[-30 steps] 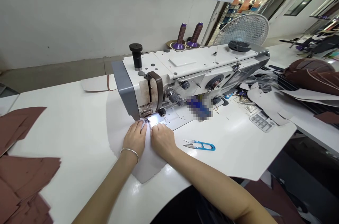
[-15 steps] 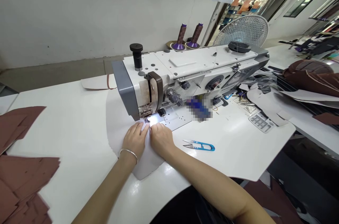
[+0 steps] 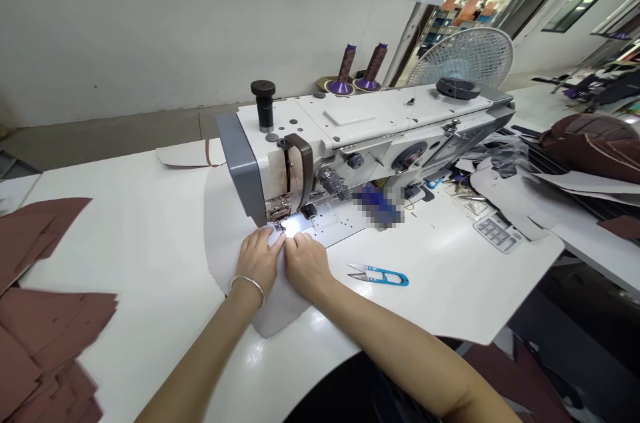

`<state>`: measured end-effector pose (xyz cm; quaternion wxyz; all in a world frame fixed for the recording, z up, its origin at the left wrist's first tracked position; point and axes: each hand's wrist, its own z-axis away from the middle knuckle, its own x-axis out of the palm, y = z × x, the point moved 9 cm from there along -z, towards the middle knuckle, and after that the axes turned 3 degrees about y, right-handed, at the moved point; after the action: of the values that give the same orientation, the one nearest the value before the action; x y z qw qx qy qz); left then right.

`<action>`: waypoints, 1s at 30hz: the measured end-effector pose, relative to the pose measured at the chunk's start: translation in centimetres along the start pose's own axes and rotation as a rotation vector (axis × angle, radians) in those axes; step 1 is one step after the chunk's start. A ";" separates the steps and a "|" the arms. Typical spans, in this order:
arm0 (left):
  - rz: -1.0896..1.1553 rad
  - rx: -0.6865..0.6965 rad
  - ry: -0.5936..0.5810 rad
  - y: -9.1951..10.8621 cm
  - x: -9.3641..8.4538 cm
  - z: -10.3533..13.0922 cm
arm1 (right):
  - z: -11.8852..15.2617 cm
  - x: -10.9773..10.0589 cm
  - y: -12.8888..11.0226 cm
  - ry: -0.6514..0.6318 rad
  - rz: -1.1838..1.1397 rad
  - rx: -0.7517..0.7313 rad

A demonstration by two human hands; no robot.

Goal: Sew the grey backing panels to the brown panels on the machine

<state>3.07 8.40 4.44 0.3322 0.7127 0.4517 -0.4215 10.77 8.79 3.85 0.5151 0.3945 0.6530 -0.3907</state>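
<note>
A pale grey piece of material lies under the needle area of a white sewing machine, lit by a small lamp. My left hand, with a bangle at its wrist, lies on the material just left of the presser foot, fingers spread a little. Close beside it, my right hand is closed, its curled fingers gripping the material's right edge in front of the foot. The two hands almost touch at the thumbs.
Blue-handled thread snips lie right of my right hand. Brown pieces are stacked at the left. Behind the machine stand two thread cones and a fan. A calculator and scraps lie at the right.
The whole view has shifted slightly, so things appear a little further right. Both hands stay by the presser foot, with little visible change in their hold.
</note>
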 end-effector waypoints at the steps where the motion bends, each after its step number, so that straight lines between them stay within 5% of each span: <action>1: 0.007 -0.009 -0.003 0.0 -0.1 0.0 | 0.0 0.0 -0.1 0.000 -0.001 -0.008; 30: -0.050 0.008 -0.026 -0.6 0.3 -0.5 | -0.7 0.2 -1.4 -0.019 -0.006 -0.121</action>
<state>2.75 9.13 4.30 0.3247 0.6969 0.4634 -0.4407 9.16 8.92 3.91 0.5432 0.3568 0.6717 -0.3556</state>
